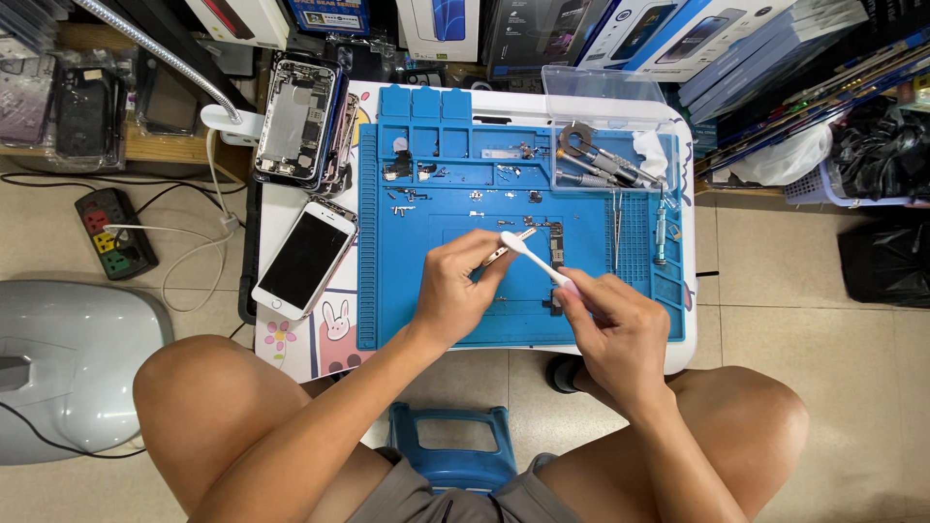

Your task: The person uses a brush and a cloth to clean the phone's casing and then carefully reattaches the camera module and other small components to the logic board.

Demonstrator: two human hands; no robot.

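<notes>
My left hand pinches a small gold-coloured phone part above the blue work mat. In my right hand is a white brush with a pink handle. Its head touches the part just past my left fingertips. Both hands hover over the mat's middle recess. A small circuit board lies on the mat behind the brush. Tiny screws and parts are spread along the mat's upper compartments.
A white phone lies screen-up left of the mat, with opened phone housings behind it. A clear box of metal tools sits at the mat's back right; tweezers and a screwdriver lie alongside. Power strip on the floor left. Blue stool between my knees.
</notes>
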